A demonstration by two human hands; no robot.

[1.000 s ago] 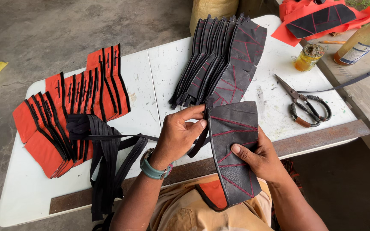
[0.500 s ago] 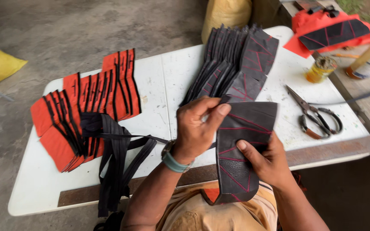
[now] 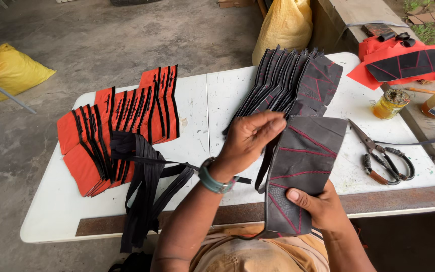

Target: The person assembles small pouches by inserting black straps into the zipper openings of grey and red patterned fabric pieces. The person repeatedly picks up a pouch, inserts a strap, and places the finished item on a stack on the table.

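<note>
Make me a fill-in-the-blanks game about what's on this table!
1. The right hand holds a dark panel stitched with ____ thread.
2. The left hand wears a ____ on its wrist.
3. On the table, right of the panel, lie ____ with dark handles.
4. The stack on the table's left is black and ____.

Missing words: red; bracelet; scissors; orange
</note>
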